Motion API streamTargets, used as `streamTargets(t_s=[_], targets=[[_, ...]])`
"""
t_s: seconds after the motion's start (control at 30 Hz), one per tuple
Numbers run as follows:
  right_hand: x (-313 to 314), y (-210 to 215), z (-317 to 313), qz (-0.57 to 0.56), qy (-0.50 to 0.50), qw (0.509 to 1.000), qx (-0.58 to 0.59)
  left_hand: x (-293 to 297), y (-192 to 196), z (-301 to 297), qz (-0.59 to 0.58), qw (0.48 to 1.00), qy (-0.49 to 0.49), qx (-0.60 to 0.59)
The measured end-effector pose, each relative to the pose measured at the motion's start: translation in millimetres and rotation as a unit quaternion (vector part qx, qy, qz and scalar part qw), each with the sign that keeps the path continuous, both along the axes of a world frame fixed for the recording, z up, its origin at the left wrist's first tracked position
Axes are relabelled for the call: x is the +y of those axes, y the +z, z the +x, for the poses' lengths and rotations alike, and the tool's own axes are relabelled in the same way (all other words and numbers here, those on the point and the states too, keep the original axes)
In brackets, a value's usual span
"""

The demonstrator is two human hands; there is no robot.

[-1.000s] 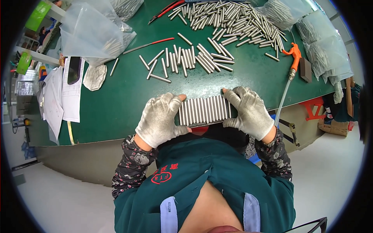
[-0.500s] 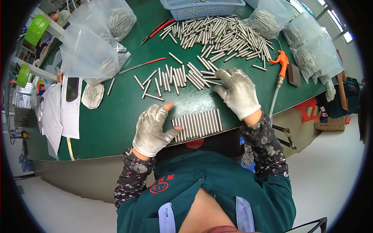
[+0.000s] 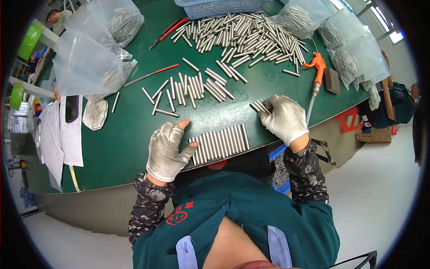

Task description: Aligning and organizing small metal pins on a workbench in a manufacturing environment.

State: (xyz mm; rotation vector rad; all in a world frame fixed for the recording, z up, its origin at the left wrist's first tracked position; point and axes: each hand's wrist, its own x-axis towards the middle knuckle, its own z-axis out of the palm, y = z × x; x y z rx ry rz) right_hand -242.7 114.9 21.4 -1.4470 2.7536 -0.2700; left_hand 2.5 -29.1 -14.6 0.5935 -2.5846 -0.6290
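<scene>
Clear bags (image 3: 87,67) of metal rods sit far left on the green counter (image 3: 121,134). The gloved left hand (image 3: 168,150) rests flat, grip apart, against a neat row of rods (image 3: 219,143) at the near edge. The gloved right hand (image 3: 284,119) pinches a few rods (image 3: 259,106) just beyond.

Blue basket (image 3: 215,8) at 12 o'clock; orange air gun (image 3: 316,71) at 2; clear bags (image 3: 87,62) at 10; papers (image 3: 60,134) at 9.
</scene>
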Motion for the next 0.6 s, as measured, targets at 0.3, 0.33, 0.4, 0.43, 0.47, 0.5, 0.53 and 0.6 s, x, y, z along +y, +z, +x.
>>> streamTargets(t_s=[0.3, 0.33, 0.4, 0.43, 0.47, 0.5, 0.53, 0.6], targets=[[26, 4, 20, -0.035, 0.004, 0.980, -0.196, 0, 0, -3, -0.005, 1.000, 0.005, 0.013], [27, 1, 17, -0.081, -0.005, 0.969, -0.234, 0, 1, -4, -0.003, 1.000, 0.004, 0.015], [25, 3, 12, -0.058, 0.003, 0.976, -0.208, 1, 2, -4, -0.002, 1.000, 0.005, 0.017], [24, 10, 11, -0.046, 0.095, 0.977, -0.184, 2, 1, -4, -0.006, 1.000, 0.005, 0.020], [23, 14, 10, -0.034, 0.187, 0.969, -0.158, 2, 0, -3, -0.010, 1.000, 0.004, 0.023], [24, 15, 10, 0.023, 0.202, 0.964, -0.171, 1, 0, -3, -0.012, 1.000, 0.005, 0.023], [24, 16, 12, 0.022, 0.203, 0.964, -0.171, 1, -1, -3, -0.005, 1.000, 0.003, 0.016], [22, 16, 18, 0.063, 0.226, 0.967, -0.099, 1, -1, -3, 0.001, 1.000, 0.001, 0.010]])
